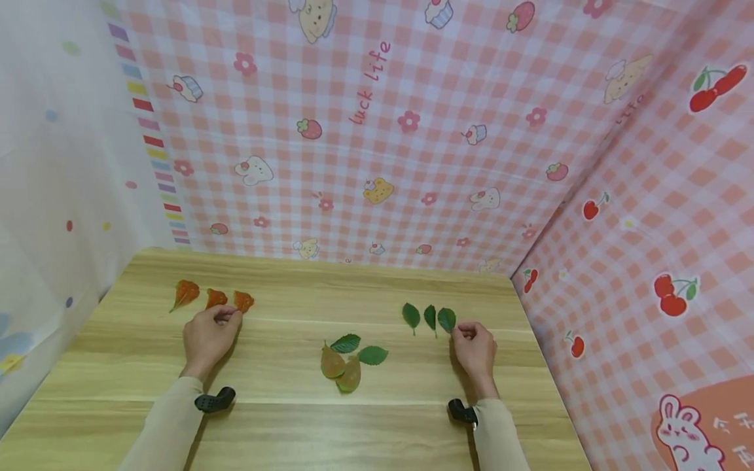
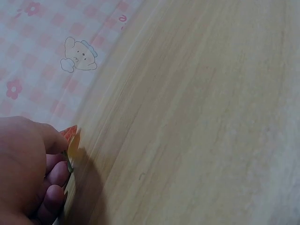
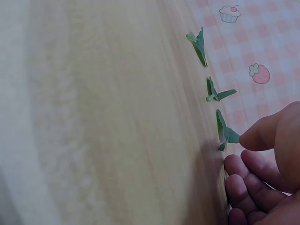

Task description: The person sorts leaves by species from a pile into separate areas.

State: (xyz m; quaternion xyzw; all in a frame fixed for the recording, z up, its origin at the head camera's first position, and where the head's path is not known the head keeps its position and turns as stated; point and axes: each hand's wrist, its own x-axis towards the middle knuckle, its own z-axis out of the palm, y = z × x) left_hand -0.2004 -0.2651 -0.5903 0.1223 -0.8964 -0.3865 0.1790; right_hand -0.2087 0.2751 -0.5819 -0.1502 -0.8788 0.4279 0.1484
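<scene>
Three orange flowers lie in a row at the left back of the table; the leftmost flower (image 1: 186, 292) shows a thin stem. My left hand (image 1: 213, 332) is at the rightmost orange flower (image 1: 244, 301), its thumb and finger pinching the stem in the left wrist view. Three green leaves stand in a row at the right: a left leaf (image 1: 410, 315), a narrow middle leaf (image 1: 430, 317) and a right leaf (image 1: 446, 319). My right hand (image 1: 474, 347) has one fingertip at the edge of the right leaf, its other fingers loosely curled below.
Between the hands, two overlapping brownish-green pear-shaped pieces (image 1: 350, 374) lie on the wooden table (image 1: 283, 432), with two green leaves (image 1: 374, 355) beside their tops. A checked pink cloth (image 1: 353, 157) hangs along the back edge. Black wrist devices (image 1: 215, 400) sit at both sleeves.
</scene>
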